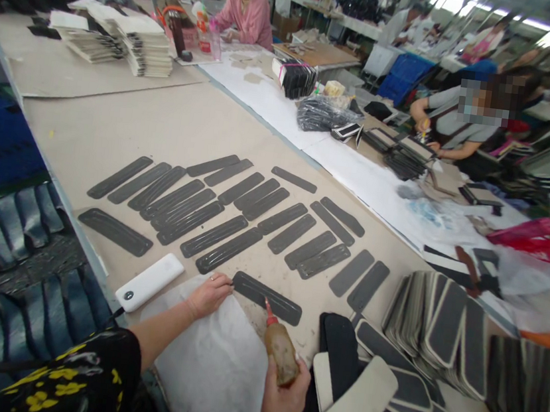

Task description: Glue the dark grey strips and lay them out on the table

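Observation:
My right hand (283,394) is wrapped round a squeeze glue bottle (282,352), cloudy brown with a red nozzle. The nozzle's tip points at a dark grey rounded strip (273,301), where a thin glossy line shows. At that strip's left end, my left hand (213,294) has its fingers closed on the edge; the thumb is hidden. Beyond both hands, several similar dark strips (227,248) lie spread over the table, many with shiny wet lines on them. Under my forearms is a whitish sheet (205,364).
A white power bank (150,282) lies left of my left hand. On the right are stacked grey strips (441,320) and loose pale-backed pieces (356,403). Pale stacks (139,45) stand at the far left. Co-workers sit across the table, one in grey (458,121).

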A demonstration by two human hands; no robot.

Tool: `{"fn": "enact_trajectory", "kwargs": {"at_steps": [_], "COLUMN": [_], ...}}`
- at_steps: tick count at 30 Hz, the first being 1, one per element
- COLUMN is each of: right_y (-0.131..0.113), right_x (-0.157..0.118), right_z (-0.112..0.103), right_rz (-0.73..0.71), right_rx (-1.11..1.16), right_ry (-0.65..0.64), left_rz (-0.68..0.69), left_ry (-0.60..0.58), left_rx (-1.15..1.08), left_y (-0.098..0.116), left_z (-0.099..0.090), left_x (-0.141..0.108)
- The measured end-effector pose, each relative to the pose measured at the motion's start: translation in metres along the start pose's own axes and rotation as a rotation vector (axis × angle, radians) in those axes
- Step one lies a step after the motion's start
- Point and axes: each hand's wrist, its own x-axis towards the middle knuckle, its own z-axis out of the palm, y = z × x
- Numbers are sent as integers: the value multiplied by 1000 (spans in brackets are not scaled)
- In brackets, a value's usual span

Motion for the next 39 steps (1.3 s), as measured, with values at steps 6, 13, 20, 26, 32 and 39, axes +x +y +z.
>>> {"fn": "enact_trajectory", "kwargs": {"at_steps": [6, 13, 20, 26, 32, 39], "right_y": [-39, -31, 15, 20, 12, 20], "right_x": [-7, -3, 7, 16, 30, 19], "right_z": [51, 48, -13, -46, -44, -47], "right_rz": [-280, -257, 41, 282, 283, 339], "right_rx": [69, 13, -62, -46, 13, -60], "right_ry": [-114, -109, -13, 59, 110, 93], "left_rz": [-23, -10, -17, -1, 11, 20], "left_ry": [-2, -11, -3, 19, 32, 36], "left_rx": [0, -7, 29, 3, 22, 18], "left_y": [5, 1, 0, -2, -1, 0], "left_z": [-4, -1, 0, 1, 1, 1], "left_x": [4, 2, 1, 3, 4, 4]}}
